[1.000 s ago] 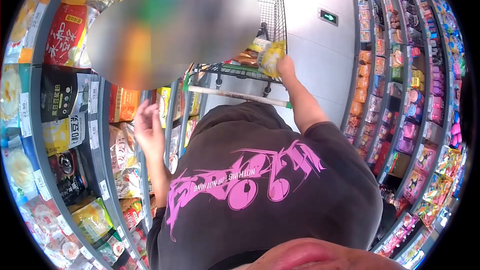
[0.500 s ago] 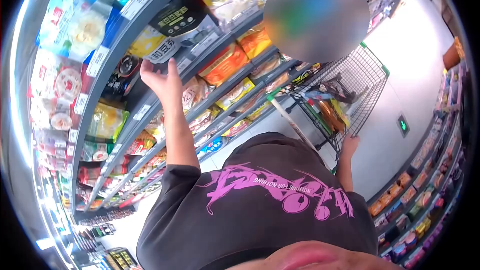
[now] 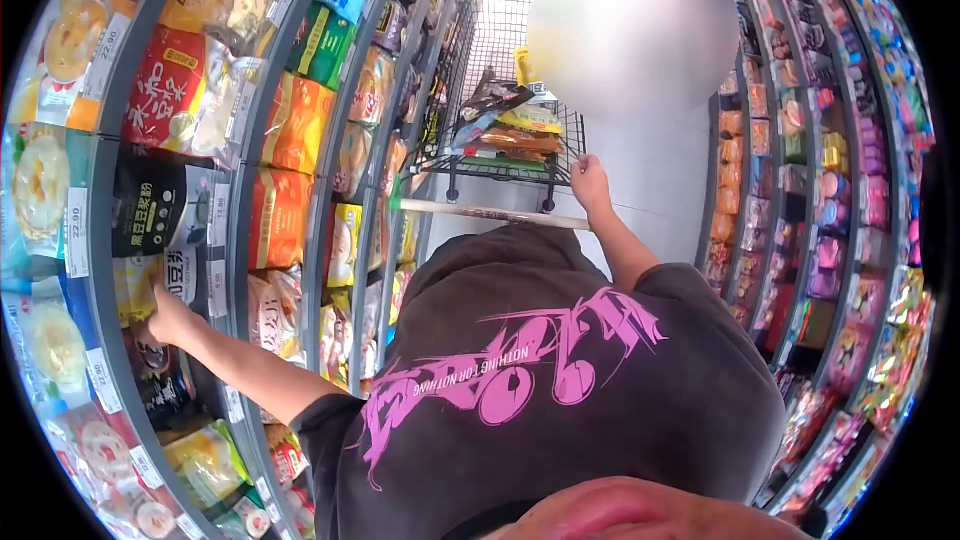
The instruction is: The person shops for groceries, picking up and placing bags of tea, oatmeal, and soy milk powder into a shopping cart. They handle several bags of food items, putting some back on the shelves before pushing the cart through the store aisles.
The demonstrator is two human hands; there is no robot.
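The left hand [image 3: 168,318] reaches out to the shelf [image 3: 232,240], fingers closing on a yellow packet [image 3: 135,280] beneath a black bag [image 3: 160,205]. The right hand [image 3: 590,183] grips the trolley's handle [image 3: 480,212], beside its loaded basket [image 3: 500,60].

Glossy plastic yellow packet [image 3: 140,285] under left hand [image 3: 170,320]; wire-metal shopping cart [image 3: 500,50], smooth handle bar [image 3: 480,211] at right hand [image 3: 590,183]; matt cloth T-shirt [image 3: 560,390]; painted-metal shelf [image 3: 240,210].
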